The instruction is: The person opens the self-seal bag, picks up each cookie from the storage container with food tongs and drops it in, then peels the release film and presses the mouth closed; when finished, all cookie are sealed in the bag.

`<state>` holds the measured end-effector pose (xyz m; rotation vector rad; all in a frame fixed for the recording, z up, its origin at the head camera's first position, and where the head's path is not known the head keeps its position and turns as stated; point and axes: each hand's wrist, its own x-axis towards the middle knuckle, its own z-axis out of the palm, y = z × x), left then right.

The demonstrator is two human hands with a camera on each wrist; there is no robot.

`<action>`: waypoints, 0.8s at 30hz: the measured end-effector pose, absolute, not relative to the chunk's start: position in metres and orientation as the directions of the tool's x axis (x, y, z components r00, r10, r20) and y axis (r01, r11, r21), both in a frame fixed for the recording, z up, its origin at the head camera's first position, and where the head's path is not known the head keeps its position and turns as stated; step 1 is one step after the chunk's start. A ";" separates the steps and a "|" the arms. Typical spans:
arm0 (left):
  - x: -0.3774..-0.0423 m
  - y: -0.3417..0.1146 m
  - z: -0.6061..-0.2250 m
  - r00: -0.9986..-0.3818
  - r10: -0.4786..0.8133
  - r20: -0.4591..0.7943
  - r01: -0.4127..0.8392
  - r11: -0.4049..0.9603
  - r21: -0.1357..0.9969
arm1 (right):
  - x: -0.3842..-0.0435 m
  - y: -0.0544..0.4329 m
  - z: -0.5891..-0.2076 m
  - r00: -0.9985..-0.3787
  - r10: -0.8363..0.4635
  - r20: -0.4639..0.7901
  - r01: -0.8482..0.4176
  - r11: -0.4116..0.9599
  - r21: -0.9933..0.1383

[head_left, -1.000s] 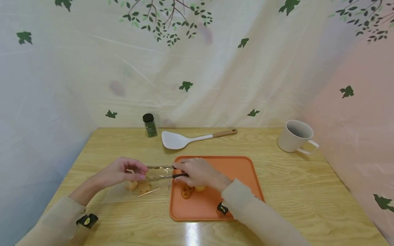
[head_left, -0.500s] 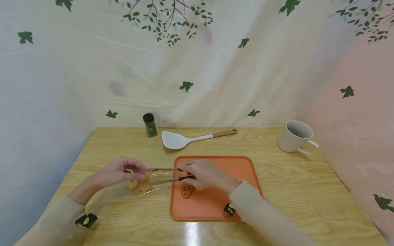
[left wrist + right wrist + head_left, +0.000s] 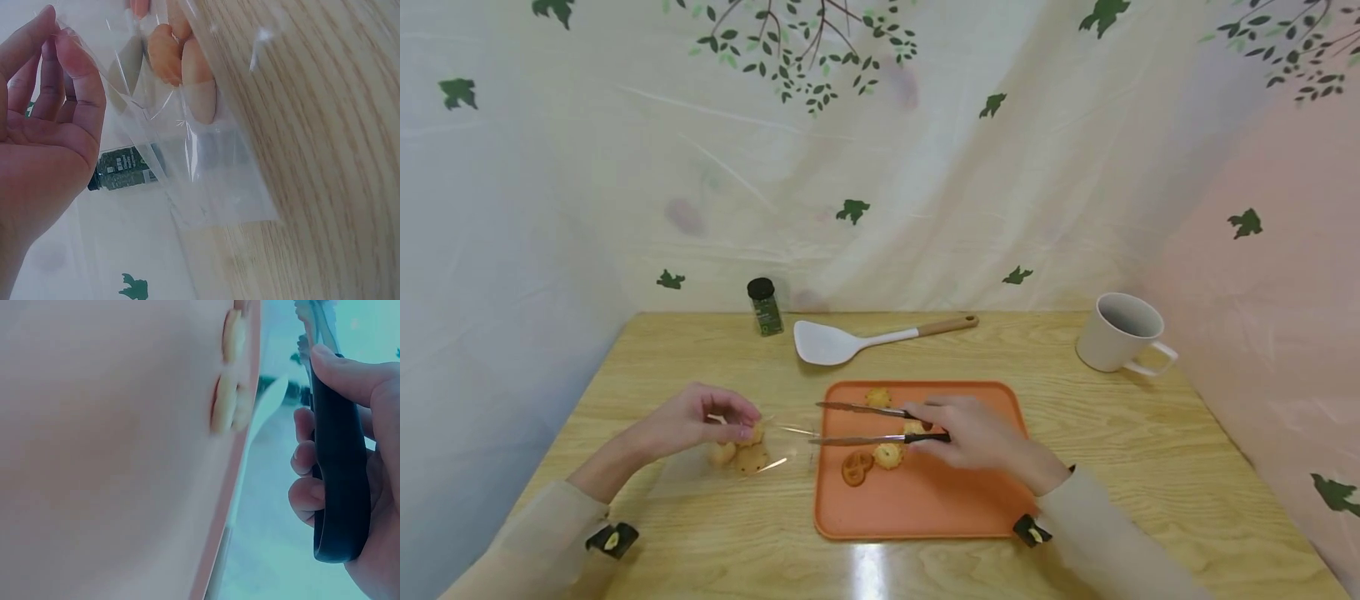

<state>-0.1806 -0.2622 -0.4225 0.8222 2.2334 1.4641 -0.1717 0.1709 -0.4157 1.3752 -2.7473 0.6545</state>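
Observation:
My left hand (image 3: 703, 418) pinches the mouth edge of a clear plastic bag (image 3: 203, 181) between thumb and fingers. Inside the bag, several cookies (image 3: 199, 81) lie towards its left part. My right hand (image 3: 973, 435) grips metal tongs (image 3: 872, 439) by their black handles, arms spread apart and nothing between the tips. The tongs are over the orange tray (image 3: 925, 508), tips pointing left towards the bag. On the tray lie a pretzel-shaped cookie (image 3: 856, 468), a round cookie (image 3: 889, 456), another cookie (image 3: 877, 397) at the back, and one partly hidden behind the tongs.
Behind the tray lies a white spatula (image 3: 827, 343) with a wooden handle. A black-lidded spice jar (image 3: 766, 308) stands at the back left, and a light mug (image 3: 1120, 333) at the back right. A leaf-patterned cloth (image 3: 880, 167) hangs behind the wooden table (image 3: 1135, 467).
My right hand has drawn the tongs rightward out of the bag's mouth and over the tray, uncovering the cookies there. My left hand stays in place with the bag.

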 end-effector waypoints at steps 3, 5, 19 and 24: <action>-0.180 -0.261 -0.423 -0.777 0.629 0.016 0.268 0.308 0.913 | -0.171 0.189 -0.417 -0.636 -0.751 0.177 -0.754 0.557 -0.349; -0.180 -0.261 -0.423 -0.776 0.631 0.009 0.261 0.308 0.915 | -0.171 0.201 -0.417 -0.653 -0.742 0.150 -0.735 0.575 -0.359; -0.177 -0.262 -0.423 -0.779 0.627 -0.002 0.249 0.312 0.917 | -0.175 0.260 -0.422 -0.671 -0.736 0.093 -0.713 0.606 -0.354; -0.176 -0.263 -0.422 -0.775 0.632 0.004 0.256 0.308 0.916 | -0.171 0.272 -0.422 -0.654 -0.748 0.113 -0.733 0.588 -0.342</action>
